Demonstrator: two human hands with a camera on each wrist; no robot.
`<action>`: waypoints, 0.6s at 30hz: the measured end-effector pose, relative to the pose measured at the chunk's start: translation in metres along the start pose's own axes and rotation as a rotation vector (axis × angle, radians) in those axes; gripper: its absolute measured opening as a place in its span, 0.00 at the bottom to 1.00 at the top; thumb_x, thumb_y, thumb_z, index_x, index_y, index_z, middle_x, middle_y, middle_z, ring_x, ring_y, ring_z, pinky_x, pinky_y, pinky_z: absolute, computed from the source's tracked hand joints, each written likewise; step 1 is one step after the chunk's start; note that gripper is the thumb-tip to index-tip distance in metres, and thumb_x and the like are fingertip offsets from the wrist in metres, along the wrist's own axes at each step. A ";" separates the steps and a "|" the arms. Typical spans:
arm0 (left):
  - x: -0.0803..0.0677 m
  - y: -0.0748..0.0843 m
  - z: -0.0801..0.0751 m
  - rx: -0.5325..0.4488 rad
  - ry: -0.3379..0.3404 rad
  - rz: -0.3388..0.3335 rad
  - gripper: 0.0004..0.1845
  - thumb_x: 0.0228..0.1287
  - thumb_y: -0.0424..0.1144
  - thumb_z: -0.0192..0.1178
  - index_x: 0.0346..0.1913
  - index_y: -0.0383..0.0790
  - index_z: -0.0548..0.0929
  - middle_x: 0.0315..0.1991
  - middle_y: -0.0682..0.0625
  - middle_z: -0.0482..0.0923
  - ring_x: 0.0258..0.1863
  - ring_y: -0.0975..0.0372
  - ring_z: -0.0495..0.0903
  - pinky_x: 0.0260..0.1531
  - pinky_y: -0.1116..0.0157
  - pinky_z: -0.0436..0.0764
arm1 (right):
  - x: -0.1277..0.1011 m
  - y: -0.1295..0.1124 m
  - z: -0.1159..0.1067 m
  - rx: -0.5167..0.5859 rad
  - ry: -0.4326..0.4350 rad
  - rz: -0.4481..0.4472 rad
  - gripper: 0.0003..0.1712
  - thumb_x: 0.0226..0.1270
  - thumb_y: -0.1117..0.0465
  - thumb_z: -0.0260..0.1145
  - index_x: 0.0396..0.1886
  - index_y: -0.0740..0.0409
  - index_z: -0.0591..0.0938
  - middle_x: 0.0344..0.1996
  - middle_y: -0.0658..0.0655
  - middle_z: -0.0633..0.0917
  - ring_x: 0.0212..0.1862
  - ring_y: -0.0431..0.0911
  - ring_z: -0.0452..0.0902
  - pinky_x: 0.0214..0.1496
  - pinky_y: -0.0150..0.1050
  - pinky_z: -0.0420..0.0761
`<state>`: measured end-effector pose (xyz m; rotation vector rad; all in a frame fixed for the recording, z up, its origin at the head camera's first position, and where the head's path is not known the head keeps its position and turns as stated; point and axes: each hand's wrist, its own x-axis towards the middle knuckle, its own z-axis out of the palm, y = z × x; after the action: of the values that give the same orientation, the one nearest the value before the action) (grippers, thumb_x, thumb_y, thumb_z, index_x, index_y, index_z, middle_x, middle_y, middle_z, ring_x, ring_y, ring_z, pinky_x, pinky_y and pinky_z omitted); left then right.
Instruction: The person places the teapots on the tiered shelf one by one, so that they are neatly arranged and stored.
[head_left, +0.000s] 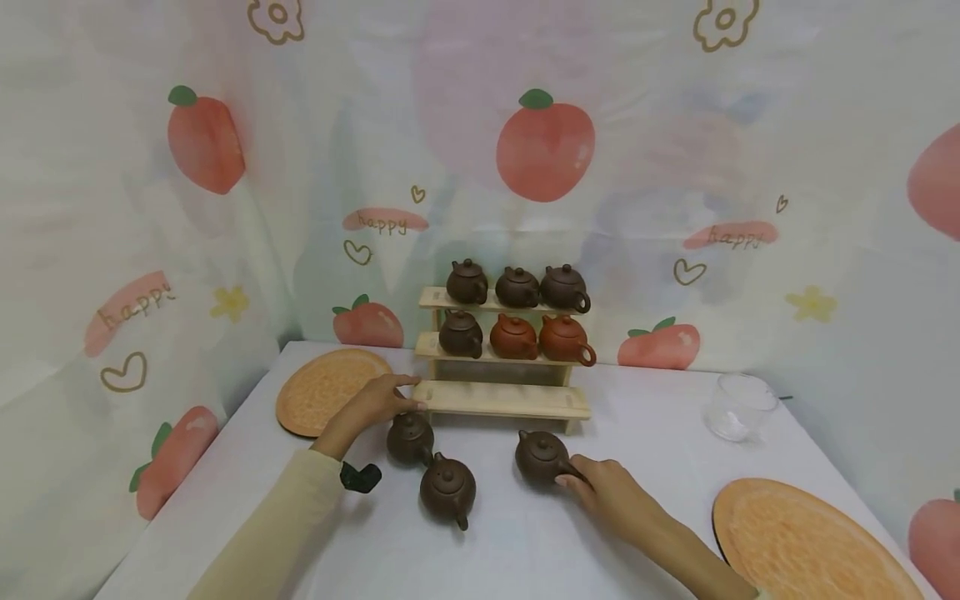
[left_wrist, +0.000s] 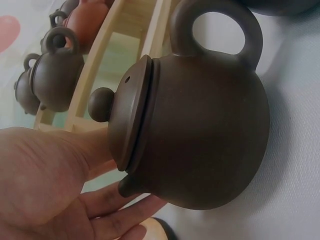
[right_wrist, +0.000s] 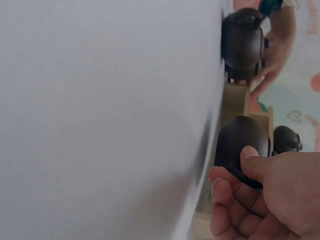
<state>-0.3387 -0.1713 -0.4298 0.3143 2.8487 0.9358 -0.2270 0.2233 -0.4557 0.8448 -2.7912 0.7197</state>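
1. White tabletop (head_left: 525,550) under both hands, with a peach-print cloth (head_left: 545,150) hung behind it.
2. Left hand (head_left: 372,406) reaches forward, fingers (left_wrist: 125,212) fairly straight and relaxed beside a dark teapot (head_left: 409,438); they touch its lower side by the spout and do not curl round it.
3. Right hand (head_left: 611,493) pinches the handle of a second dark teapot (head_left: 542,457), thumb on top and fingers curled beneath; the pot stands on the tabletop.
4. A third teapot (head_left: 447,490) stands between the two hands, nearer the left one and just beside its pot.
5. Just beyond the left hand's fingertips is a stepped wooden rack (head_left: 501,398); its lowest step is bare, and the two steps above carry three teapots each.
6. An orange mat (head_left: 326,390) lies beside the left hand, outward of it.
7. Another orange mat (head_left: 806,542) lies outward of the right forearm, and a clear glass cup (head_left: 738,406) stands well beyond the right hand.
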 end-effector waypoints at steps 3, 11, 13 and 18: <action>-0.001 -0.002 -0.001 0.007 0.003 0.001 0.34 0.69 0.47 0.73 0.73 0.37 0.78 0.48 0.37 0.88 0.43 0.54 0.86 0.40 0.58 0.83 | 0.005 0.003 -0.008 0.004 0.019 -0.009 0.13 0.78 0.57 0.67 0.31 0.50 0.77 0.18 0.39 0.70 0.24 0.32 0.64 0.29 0.32 0.69; -0.001 -0.001 -0.001 0.002 -0.001 -0.007 0.34 0.69 0.47 0.73 0.74 0.39 0.77 0.50 0.37 0.88 0.43 0.54 0.85 0.40 0.58 0.82 | 0.019 0.012 -0.033 0.028 0.057 0.034 0.11 0.80 0.59 0.65 0.33 0.54 0.79 0.18 0.42 0.76 0.22 0.33 0.65 0.26 0.32 0.69; -0.001 -0.001 -0.001 0.006 -0.001 -0.012 0.34 0.69 0.48 0.73 0.73 0.39 0.78 0.49 0.37 0.88 0.42 0.55 0.85 0.39 0.58 0.82 | 0.022 0.016 -0.037 0.016 0.069 0.056 0.11 0.79 0.59 0.66 0.33 0.53 0.79 0.18 0.43 0.76 0.22 0.34 0.66 0.26 0.33 0.69; 0.000 -0.001 0.000 0.006 -0.002 -0.016 0.34 0.69 0.47 0.73 0.73 0.39 0.78 0.48 0.38 0.87 0.40 0.56 0.83 0.38 0.59 0.81 | 0.031 0.026 -0.045 -0.004 0.088 0.082 0.10 0.78 0.61 0.67 0.34 0.56 0.79 0.18 0.47 0.78 0.22 0.36 0.66 0.26 0.33 0.68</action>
<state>-0.3385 -0.1724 -0.4303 0.2929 2.8483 0.9240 -0.2673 0.2490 -0.4193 0.6843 -2.7608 0.7442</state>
